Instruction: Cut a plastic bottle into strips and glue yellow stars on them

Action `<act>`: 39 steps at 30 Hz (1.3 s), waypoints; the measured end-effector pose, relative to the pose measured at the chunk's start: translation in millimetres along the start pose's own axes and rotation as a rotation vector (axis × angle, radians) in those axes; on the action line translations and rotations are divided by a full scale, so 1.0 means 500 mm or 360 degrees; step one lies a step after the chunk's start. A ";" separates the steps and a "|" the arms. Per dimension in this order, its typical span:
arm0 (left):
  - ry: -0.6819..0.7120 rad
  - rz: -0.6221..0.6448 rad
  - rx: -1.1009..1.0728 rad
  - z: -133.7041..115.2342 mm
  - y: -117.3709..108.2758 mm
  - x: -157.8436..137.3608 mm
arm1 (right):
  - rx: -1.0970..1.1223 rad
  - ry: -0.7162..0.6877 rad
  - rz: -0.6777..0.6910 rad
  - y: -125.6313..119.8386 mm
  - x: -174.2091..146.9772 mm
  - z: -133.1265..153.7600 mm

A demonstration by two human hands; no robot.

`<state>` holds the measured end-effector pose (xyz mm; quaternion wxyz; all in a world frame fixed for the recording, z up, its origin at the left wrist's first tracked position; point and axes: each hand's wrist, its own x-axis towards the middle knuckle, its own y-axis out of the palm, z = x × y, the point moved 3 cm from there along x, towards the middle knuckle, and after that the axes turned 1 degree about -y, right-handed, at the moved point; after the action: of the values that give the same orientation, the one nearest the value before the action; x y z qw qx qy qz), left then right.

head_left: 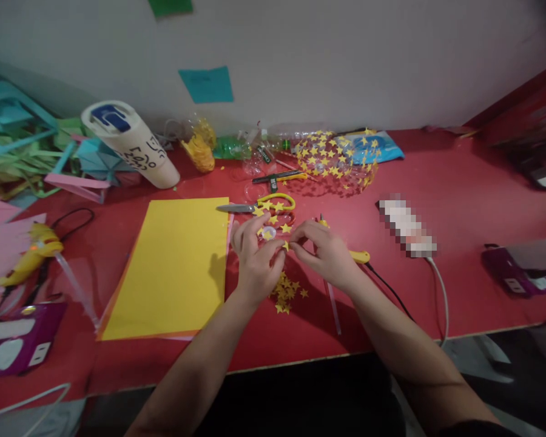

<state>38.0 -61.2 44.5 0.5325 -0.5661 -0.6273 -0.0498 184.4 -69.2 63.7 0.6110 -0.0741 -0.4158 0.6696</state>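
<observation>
A small yellow paper star point(286, 245) is pinched between the fingertips of my left hand point(258, 258) and my right hand point(324, 247). Both hands hover over the red table, thumbs against forefingers. Below them lies a pile of loose yellow stars point(284, 294). Just beyond my left hand are yellow-handled scissors point(237, 208) and a few more stars, some of them around a small clear round piece point(268, 233). Partly hidden behind my right hand and forearm is a yellow glue gun point(359, 257), a clear glue stick point(333, 309) poking out toward me.
Yellow paper sheets point(173, 267) lie at left, near a tumbler point(134, 145) and another glue gun point(31, 252). Toward the wall are a cutter point(273, 179), plastic bottles point(234, 147) and a clear star-covered piece point(332, 155). A phone point(407, 227) trails its cable at right.
</observation>
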 end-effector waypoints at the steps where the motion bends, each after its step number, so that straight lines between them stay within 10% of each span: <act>1: -0.0008 0.0007 -0.0005 0.000 0.000 0.000 | -0.0015 -0.0012 -0.0003 0.000 0.000 0.000; 19: -0.0082 0.0016 -0.0065 0.008 0.001 0.000 | -0.0449 -0.0518 -0.0207 0.001 -0.023 0.026; 39: -0.0130 -0.0019 -0.0086 0.019 -0.004 -0.002 | -0.0443 -0.0522 -0.0278 0.010 -0.032 0.025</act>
<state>30.5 -56.3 41.0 0.4907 -0.5779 -0.6504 -0.0467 177.0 -88.7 62.2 0.5748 -0.0116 -0.6028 0.5533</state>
